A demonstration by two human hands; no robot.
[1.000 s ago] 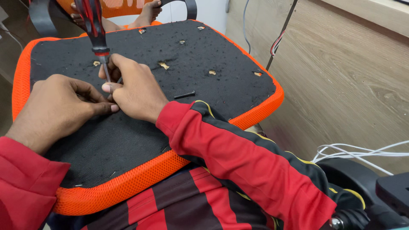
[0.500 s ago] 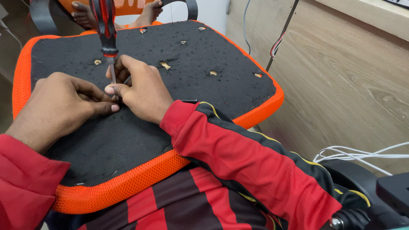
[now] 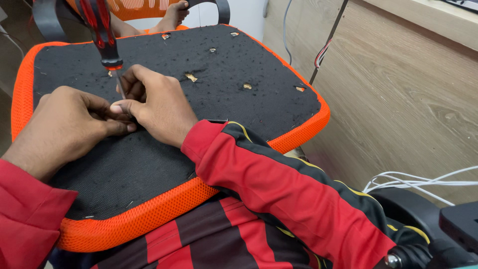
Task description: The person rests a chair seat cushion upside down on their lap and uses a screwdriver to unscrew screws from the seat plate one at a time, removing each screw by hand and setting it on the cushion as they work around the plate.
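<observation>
While we look down at the upturned chair seat [image 3: 239,114], with its black fabric underside and orange mesh rim, our two hands meet near its left middle, around the shaft of a screwdriver [image 3: 102,35]. That screwdriver stands nearly upright, leaning a little to the far left, its red and black handle rising out of the top of the view and its thin metal shaft coming down between our fingertips; we cannot see the tip, because our fingers hide it. Our left hand [image 3: 64,127] lies knuckles up on the black fabric, its fingers curled in and its fingertips pinched at the base of the shaft. Our right hand [image 3: 157,104] rests just beside it, touching it, with the thumb and forefinger closed against the same spot and the other fingers bent loosely behind the shaft. Neither hand is on the handle. Farther across the seat, several small holes [image 3: 191,77] with torn pale edges dot the fabric, well apart from our hands. Our right sleeve [image 3: 294,189], red with black stripes and thin yellow lines, crosses the near right edge of the seat. To the right stands a wooden panel [image 3: 398,99], with white cables [image 3: 423,179] lying near its foot.
</observation>
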